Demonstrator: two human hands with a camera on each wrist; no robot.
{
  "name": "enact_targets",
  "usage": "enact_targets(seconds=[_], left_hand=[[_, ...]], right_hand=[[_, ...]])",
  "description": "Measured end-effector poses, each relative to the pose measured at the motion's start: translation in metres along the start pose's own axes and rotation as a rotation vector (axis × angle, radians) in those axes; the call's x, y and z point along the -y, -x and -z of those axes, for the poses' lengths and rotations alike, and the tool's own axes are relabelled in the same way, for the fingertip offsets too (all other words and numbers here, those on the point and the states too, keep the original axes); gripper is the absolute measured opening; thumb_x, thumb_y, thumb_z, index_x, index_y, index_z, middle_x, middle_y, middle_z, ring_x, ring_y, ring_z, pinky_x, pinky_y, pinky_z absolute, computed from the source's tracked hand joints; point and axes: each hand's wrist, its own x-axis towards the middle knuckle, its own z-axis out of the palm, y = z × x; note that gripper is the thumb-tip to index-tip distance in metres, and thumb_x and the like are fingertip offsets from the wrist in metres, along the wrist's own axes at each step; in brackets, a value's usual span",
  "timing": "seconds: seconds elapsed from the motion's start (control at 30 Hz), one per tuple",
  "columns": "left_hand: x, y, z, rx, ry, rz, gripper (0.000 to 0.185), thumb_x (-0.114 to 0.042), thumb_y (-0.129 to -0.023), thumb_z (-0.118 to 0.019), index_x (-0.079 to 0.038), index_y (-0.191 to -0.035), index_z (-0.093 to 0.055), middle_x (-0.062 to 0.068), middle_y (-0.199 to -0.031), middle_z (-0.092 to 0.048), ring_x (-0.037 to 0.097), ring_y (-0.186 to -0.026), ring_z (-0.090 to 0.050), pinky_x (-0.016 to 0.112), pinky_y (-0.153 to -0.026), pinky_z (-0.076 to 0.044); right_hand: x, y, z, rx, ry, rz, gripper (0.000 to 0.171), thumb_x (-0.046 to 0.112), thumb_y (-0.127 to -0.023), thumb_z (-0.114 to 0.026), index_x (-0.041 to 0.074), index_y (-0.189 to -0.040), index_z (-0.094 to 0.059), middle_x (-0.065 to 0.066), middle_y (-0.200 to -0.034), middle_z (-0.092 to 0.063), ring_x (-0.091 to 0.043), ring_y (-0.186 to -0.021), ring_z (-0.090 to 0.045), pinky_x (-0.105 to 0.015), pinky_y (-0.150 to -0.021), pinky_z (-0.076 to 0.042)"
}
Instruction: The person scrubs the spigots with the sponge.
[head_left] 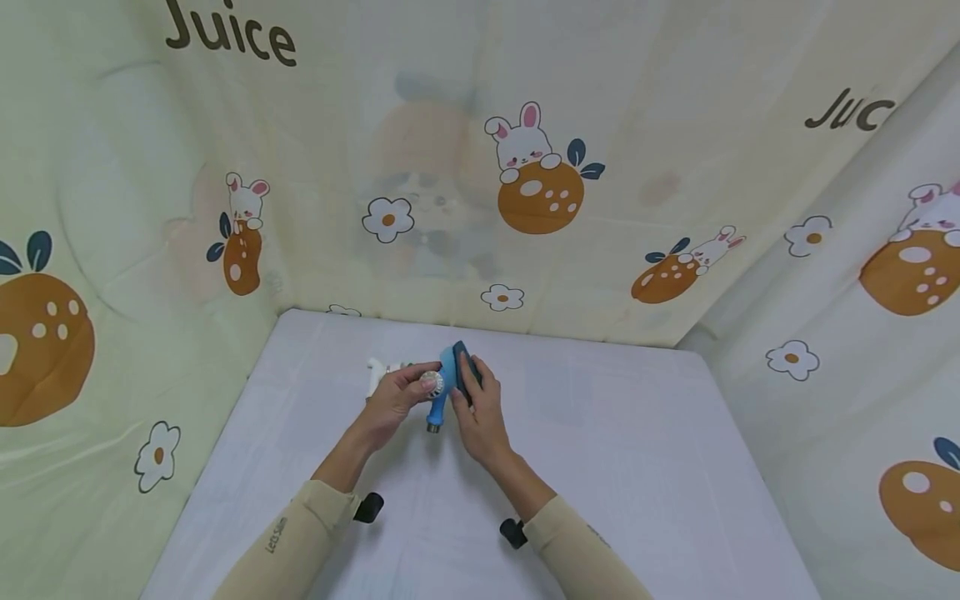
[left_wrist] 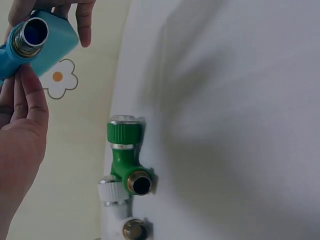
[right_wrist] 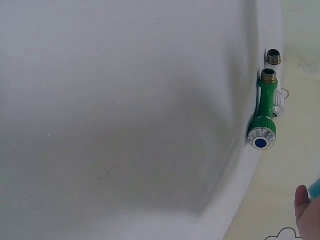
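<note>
Up in front of the person, the left hand (head_left: 393, 400) grips a blue valve (head_left: 437, 408) by its round, marked knob (head_left: 432, 383). The valve's threaded metal end points down. The right hand (head_left: 483, 423) holds a dark teal rectangular block (head_left: 460, 354) against the far right side of the valve, thumb near the valve's body. In the left wrist view the block (left_wrist: 56, 42) shows lighter teal behind the valve's open threaded end (left_wrist: 31, 36). Only a few fingers of the right hand (right_wrist: 309, 215) appear in its own wrist view.
A green valve (left_wrist: 125, 155) with a ribbed collar lies on the white-covered table (head_left: 600, 442), beside a white valve (left_wrist: 114, 192). Both are beyond the left hand, near the far edge. A printed curtain (head_left: 450, 267) hangs behind the table and at both sides.
</note>
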Motion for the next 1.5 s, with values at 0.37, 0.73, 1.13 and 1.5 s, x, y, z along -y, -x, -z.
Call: enact_targets(seconds=[0.37,0.73,1.13,1.5], left_hand=[[0.003,-0.006,-0.001,-0.211,0.041,0.163,0.066,-0.038,-0.098,-0.074,-0.014,-0.153,-0.048,0.011,-0.132,-0.062,0.018,-0.114,-0.062,0.035,-0.096,-0.057],[0.007,-0.007,-0.002,-0.207,0.081,0.154,0.059,-0.054,-0.104,-0.057,-0.016,-0.149,-0.056,0.011,-0.134,-0.062,0.02,-0.116,-0.061,0.037,-0.094,-0.056],[0.004,-0.006,-0.007,-0.236,0.111,0.143,0.07,-0.067,-0.101,-0.049,-0.017,-0.15,-0.056,0.013,-0.134,-0.064,0.021,-0.115,-0.061,0.037,-0.094,-0.057],[0.003,-0.006,-0.007,-0.277,0.206,0.175,0.05,-0.025,-0.111,-0.052,-0.006,-0.156,-0.045,0.014,-0.148,-0.056,0.02,-0.128,-0.059,0.04,-0.11,-0.049]], right_hand=[[0.017,0.01,0.002,-0.082,-0.165,0.071,0.059,0.019,-0.107,-0.049,0.021,-0.164,-0.032,-0.011,-0.169,-0.024,-0.034,-0.151,-0.031,-0.059,-0.118,-0.036],[0.03,0.014,-0.005,-0.08,-0.07,0.276,0.061,0.013,-0.104,-0.052,0.011,-0.162,-0.036,-0.023,-0.164,-0.029,-0.036,-0.146,-0.031,-0.053,-0.114,-0.04],[0.033,0.013,-0.006,-0.108,0.14,0.24,0.058,0.025,-0.105,-0.054,0.019,-0.161,-0.04,-0.018,-0.166,-0.031,-0.038,-0.142,-0.037,-0.059,-0.106,-0.048],[0.028,0.009,0.001,-0.173,0.277,0.202,0.057,0.025,-0.104,-0.058,0.015,-0.158,-0.045,-0.025,-0.161,-0.037,-0.043,-0.135,-0.043,-0.058,-0.102,-0.051]])
